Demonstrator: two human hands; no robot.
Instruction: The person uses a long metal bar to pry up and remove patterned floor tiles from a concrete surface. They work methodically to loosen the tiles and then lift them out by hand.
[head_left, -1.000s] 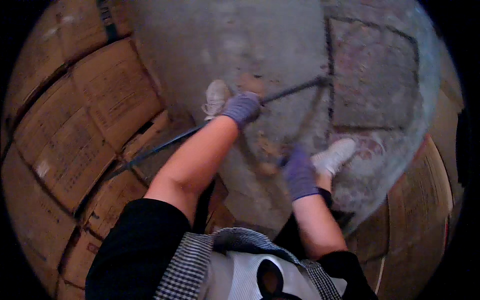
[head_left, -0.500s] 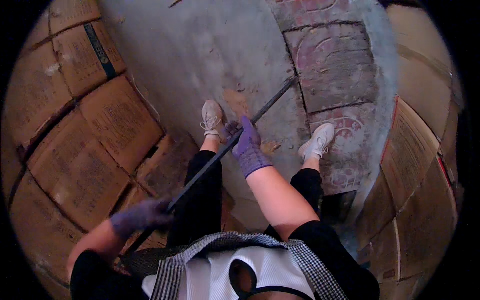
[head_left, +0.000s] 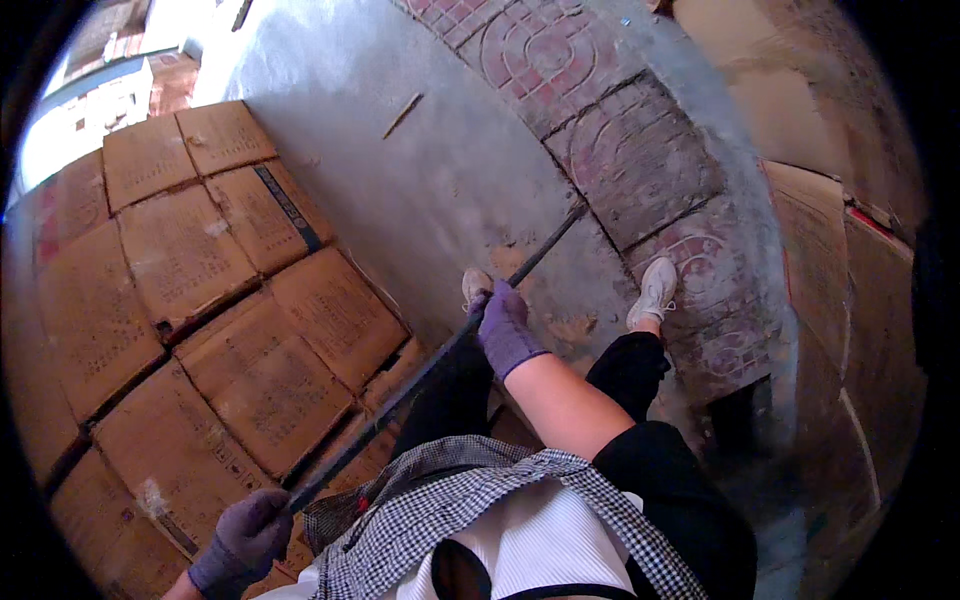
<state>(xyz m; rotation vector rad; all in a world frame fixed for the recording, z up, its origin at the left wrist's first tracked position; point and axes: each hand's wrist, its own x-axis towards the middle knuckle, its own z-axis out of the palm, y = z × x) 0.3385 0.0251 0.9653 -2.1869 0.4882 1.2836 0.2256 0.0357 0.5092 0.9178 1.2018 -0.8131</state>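
Note:
A long dark bar (head_left: 412, 388) slants from the lower left up to the seam between the grey concrete and the paving tiles. My left hand (head_left: 243, 540), in a purple-grey glove, is closed around its near end beside the stacked cartons. Farther up the bar, my right hand (head_left: 507, 326) grips it in a matching glove, just in front of my left shoe (head_left: 475, 286). The bar's far tip lies at the edge of a dirty paving tile (head_left: 642, 155); whether it sits inside the joint I cannot tell.
Brown cartons (head_left: 185, 250) are stacked along the left side. More cardboard (head_left: 815, 235) lines the right. My right shoe (head_left: 655, 288) stands on the reddish patterned tiles. A thin stick (head_left: 403, 116) and a brown patch of debris (head_left: 572, 327) lie on the concrete floor (head_left: 350, 90).
The view has swung, showing more of the bright area at the far left. My left hand has drawn back toward the lower left and closed around the bar. My right hand keeps its grip.

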